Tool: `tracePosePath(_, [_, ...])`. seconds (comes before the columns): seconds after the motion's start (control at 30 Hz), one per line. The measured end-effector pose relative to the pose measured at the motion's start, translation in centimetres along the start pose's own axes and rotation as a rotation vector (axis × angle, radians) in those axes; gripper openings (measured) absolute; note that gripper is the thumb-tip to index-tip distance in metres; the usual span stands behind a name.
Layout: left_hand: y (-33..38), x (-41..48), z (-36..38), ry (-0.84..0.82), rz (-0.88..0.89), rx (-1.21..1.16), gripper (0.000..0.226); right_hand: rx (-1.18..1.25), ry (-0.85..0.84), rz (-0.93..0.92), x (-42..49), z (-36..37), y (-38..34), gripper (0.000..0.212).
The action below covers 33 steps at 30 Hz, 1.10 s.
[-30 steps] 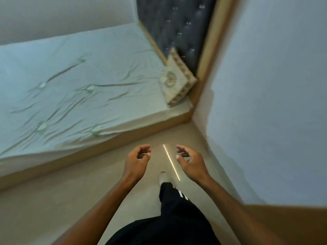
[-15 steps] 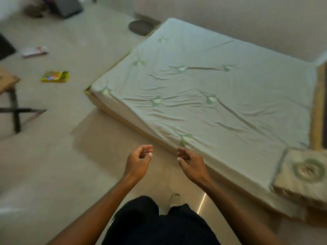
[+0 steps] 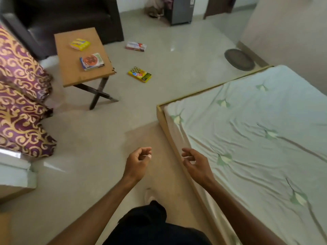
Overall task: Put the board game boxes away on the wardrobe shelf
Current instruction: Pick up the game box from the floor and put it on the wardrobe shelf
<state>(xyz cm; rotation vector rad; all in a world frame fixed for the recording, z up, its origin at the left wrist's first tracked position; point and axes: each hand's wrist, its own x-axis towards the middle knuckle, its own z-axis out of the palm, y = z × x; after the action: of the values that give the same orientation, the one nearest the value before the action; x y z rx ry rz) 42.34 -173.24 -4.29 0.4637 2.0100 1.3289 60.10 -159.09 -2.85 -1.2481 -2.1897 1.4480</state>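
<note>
Several board game boxes lie ahead. A small yellow box (image 3: 80, 44) and a blue box with an orange circle (image 3: 91, 61) rest on a wooden side table (image 3: 74, 75). On the floor lie a yellow box (image 3: 139, 74) and, farther off, a white and red box (image 3: 136, 46). My left hand (image 3: 138, 162) and my right hand (image 3: 195, 163) hang in front of me, both empty with fingers loosely curled and apart. The wardrobe shelf is not in view.
A low bed (image 3: 256, 138) with a pale green sheet fills the right side. A purple and gold curtain (image 3: 21, 96) hangs at left, a dark sofa (image 3: 67, 16) stands behind the table. A round mat (image 3: 239, 59) lies far right on the floor.
My view has swung left from the bed's headboard corner to the open room, bringing the table and boxes into sight. Both hands stay empty in the same loose pose.
</note>
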Motion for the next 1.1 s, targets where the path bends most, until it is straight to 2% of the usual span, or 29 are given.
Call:
tracePosePath(0.23, [5.7, 18.1, -5.3, 0.130, 0.004, -0.076, 0.021, -0.008, -0.084, -0.070, 19.9, 3.7, -8.0, 0.033])
tracePosePath(0.43, [9.1, 32.9, -7.2, 0.158, -0.014, -0.066, 0.023, 0.016, -0.131, -0.089, 36.9, 5.6, -12.8, 0.031])
tracePosePath(0.73, [19.0, 58.1, -10.7, 0.219, -0.014, -0.068, 0.021, -0.001, -0.208, -0.144, 63.0, 6.2, -22.1, 0.031])
tracePosePath(1.1, [27.0, 90.8, -14.9, 0.214, 0.009, -0.075, 0.022, -0.013, -0.193, -0.142, 95.4, 11.2, -31.3, 0.029])
